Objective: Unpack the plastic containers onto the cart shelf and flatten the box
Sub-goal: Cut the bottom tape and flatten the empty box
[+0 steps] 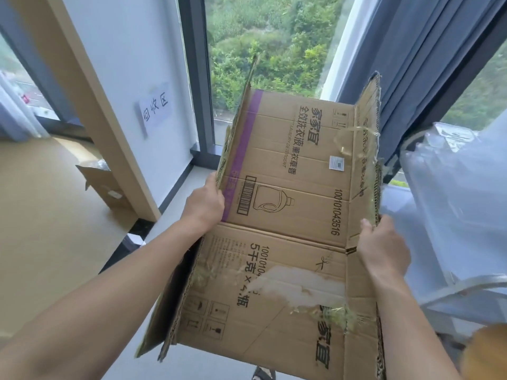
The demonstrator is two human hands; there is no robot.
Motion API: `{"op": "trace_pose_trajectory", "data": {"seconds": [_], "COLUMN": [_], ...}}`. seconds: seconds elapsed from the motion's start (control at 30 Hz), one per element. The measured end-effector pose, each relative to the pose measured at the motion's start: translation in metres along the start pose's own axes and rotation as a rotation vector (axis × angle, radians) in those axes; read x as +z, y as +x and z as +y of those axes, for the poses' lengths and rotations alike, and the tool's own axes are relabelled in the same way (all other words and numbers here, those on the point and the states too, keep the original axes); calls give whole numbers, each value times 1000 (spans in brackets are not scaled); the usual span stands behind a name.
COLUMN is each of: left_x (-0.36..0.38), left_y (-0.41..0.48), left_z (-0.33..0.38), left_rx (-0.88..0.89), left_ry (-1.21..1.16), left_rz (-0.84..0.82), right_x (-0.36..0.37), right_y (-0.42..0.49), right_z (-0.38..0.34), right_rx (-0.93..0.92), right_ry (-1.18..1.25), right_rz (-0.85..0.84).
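I hold a brown cardboard box [288, 187] with black print and a purple stripe out in front of me, opened out almost flat with its side flaps bent upward. My left hand [204, 205] grips its left edge near the purple stripe. My right hand [381, 246] grips the right flap at its lower edge. Clear plastic containers [452, 204] stand stacked at the right, close beside the box; what they stand on is hidden.
A window [263, 50] with a dark frame is straight ahead, a grey curtain [411, 64] hangs at its right. A white pillar carries a paper label [155, 108]. Another cardboard box [103, 185] lies on the beige floor at the left. An orange object [485, 352] shows at the bottom right.
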State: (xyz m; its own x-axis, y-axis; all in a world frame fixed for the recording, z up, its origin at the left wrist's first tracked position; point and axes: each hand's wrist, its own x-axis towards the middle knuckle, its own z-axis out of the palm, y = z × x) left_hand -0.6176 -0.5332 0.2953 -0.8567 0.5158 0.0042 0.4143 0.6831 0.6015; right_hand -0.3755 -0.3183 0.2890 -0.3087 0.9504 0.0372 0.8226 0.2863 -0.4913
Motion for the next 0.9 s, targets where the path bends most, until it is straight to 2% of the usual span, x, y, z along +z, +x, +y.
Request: {"op": "trace_pose_trajectory", "data": {"seconds": [0.17, 0.4, 0.7, 0.9], "left_x": [-9, -25, -58, -69], "left_y": [48, 107, 217, 297], "left_z": [-23, -87, -176, -207], "left_rx": [-95, -238, -239, -211], "left_ry": [10, 45, 33, 53], "left_rz": [35, 69, 5, -44], "right_x": [48, 113, 199, 239], "right_y": [51, 83, 98, 122], "right_z": [-46, -126, -237, -285], "right_rx": [-72, -144, -99, -37], "right_ry": [20, -23, -32, -37], "right_rz": [-100, -155, -162, -145]}}
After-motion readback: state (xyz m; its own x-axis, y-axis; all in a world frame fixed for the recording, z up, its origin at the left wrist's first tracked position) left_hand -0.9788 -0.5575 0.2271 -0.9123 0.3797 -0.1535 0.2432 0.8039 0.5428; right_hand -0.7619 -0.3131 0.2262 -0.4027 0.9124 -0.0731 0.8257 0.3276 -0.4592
